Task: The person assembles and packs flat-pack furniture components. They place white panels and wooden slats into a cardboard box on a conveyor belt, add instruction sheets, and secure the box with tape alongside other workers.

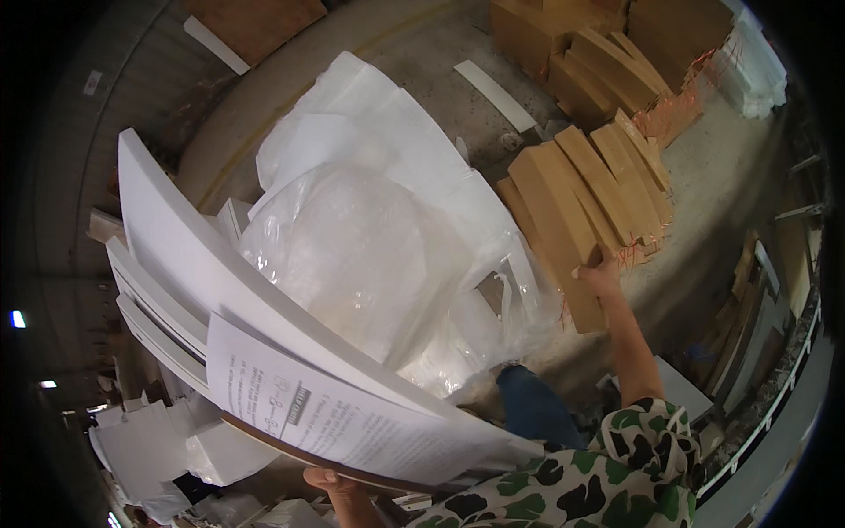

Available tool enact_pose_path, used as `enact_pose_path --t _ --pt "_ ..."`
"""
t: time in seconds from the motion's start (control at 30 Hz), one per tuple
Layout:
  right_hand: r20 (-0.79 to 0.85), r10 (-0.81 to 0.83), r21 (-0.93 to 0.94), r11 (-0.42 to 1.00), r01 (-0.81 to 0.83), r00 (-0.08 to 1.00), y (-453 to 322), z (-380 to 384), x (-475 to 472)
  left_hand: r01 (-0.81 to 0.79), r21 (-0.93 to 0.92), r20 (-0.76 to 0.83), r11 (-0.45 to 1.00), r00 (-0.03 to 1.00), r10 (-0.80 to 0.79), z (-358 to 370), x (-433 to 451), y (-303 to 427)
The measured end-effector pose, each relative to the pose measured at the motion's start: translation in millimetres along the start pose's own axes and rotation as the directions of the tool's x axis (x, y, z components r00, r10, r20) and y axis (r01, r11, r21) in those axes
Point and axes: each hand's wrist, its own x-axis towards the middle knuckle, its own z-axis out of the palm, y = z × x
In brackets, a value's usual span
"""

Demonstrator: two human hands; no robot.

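Note:
At the bottom, my left hand (333, 482) grips the edge of a thin brown board (270, 441), its thumb on the near side. Printed paper sheets (317, 402) bearing text and small diagrams lie along that board, against a long white panel (277, 297). My right hand (599, 272) reaches out to the right, its fingers curled on a flat brown cardboard piece (561, 224) at the near side of a leaning row. Between my hands, clear plastic film and white foam sheeting (370, 244) bulge up in a large heap.
More cardboard stacks (614, 59) stand at the back right, near a plastic-wrapped bundle (752, 66). A pale strip (495, 96) lies on the concrete floor. White packages (145, 449) are piled at the left. Boards (739, 310) lean at the far right.

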Motion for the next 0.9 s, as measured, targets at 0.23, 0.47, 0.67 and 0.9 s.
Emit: enact_pose_path --t 0.23,0.47,0.67,0.9 --pt "0.158 -0.258 0.807 0.590 0.026 0.953 -87 -97 -155 -0.215 -0.017 -0.183 0.976 0.961 0.208 -50 -90 53" --pt "0.148 -0.851 0.988 0.106 -0.111 0.504 -180 -66 -334 -0.430 0.050 -0.297 0.902 0.855 0.424 -155 -210 145" --pt "0.579 -0.815 0.685 0.484 -0.544 0.003 -218 43 -406 -0.700 0.118 -0.516 0.705 0.563 0.646 -255 -359 156" --pt "0.737 -0.522 0.220 0.786 -0.577 -0.430 -306 202 -289 -0.797 0.385 -0.631 0.466 0.141 0.763 -217 -345 124"
